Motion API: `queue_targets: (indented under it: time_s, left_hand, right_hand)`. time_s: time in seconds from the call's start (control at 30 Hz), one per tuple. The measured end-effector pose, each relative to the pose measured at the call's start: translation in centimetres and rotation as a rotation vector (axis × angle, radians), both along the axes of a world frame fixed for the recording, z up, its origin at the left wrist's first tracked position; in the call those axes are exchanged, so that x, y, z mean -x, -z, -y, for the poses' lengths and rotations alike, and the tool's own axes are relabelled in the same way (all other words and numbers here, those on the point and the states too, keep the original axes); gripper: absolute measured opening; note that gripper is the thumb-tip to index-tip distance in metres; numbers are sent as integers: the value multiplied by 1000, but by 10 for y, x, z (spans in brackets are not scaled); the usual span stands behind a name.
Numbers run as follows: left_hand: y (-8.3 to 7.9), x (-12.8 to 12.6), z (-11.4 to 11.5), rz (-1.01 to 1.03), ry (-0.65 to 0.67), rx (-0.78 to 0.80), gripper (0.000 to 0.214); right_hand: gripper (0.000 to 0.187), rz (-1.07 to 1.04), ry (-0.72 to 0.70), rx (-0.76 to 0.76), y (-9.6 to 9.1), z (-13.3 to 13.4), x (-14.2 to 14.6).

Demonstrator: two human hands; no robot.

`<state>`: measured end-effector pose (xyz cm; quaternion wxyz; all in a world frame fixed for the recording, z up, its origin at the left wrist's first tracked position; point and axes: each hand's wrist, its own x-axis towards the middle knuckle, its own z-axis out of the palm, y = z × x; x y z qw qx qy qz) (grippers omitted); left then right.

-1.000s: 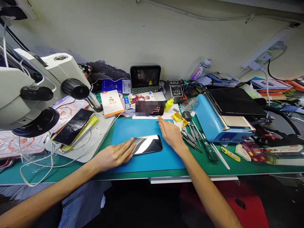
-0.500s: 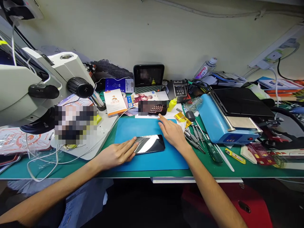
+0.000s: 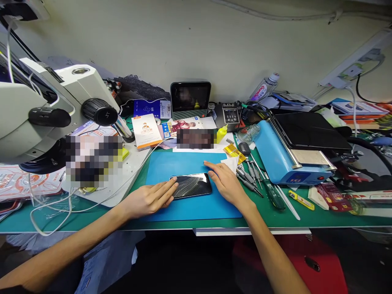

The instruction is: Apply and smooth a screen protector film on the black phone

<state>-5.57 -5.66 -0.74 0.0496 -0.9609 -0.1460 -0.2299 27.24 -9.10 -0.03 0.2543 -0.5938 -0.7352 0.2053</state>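
Observation:
A black smartphone (image 3: 192, 185) lies face up on a blue work mat (image 3: 190, 163) in the middle of the green bench. My left hand (image 3: 150, 199) lies flat with fingers stretched out, its fingertips touching the phone's left end. My right hand (image 3: 226, 185) rests open on the mat just right of the phone, fingers pointing left and back toward the phone's far right corner. Neither hand grips anything.
A white microscope (image 3: 55, 110) overhangs the left side. Screwdrivers and tweezers (image 3: 249, 177) lie right of the mat. Next to them stands a blue heating machine (image 3: 284, 157). Boxes, a small screen (image 3: 190, 98) and a bottle (image 3: 262, 87) line the back wall.
My right hand has drawn back from the far edge of the mat to beside the phone's right end. The left hand stays on the phone's left end.

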Motion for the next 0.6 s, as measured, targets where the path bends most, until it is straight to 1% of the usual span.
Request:
queue_targets:
  time_s: [0.07, 0.13, 0.17, 0.23, 0.33, 0.4, 0.47, 0.6]
  left_hand:
    - [-4, -1, -1, 39, 45, 16, 66]
    - [-7, -4, -2, 74, 76, 23, 65]
    - [-8, -6, -2, 89, 77, 33, 62]
    - [-8, -9, -2, 119, 38, 76, 53]
    - [-7, -17, -6, 155, -83, 161, 35]
    - [-6, -24, -13, 176, -188, 231, 28]
    - [-7, -32, -21, 196, -294, 316, 28]
    - [-8, -44, -36, 221, -475, 516, 39]
  right_hand:
    - [46, -78, 26, 23, 4, 13, -3]
    - [45, -157, 43, 48, 7, 24, -4]
    - [45, -196, 50, 59, 8, 28, -4]
    - [47, -269, 71, 77, 9, 34, -4]
    - [50, -364, 113, 90, 10, 36, -5]
    - [50, -409, 131, 98, 10, 36, -6]
    - [50, -442, 141, 105, 10, 35, -7]
    - [52, -478, 162, 98, 14, 35, -8]
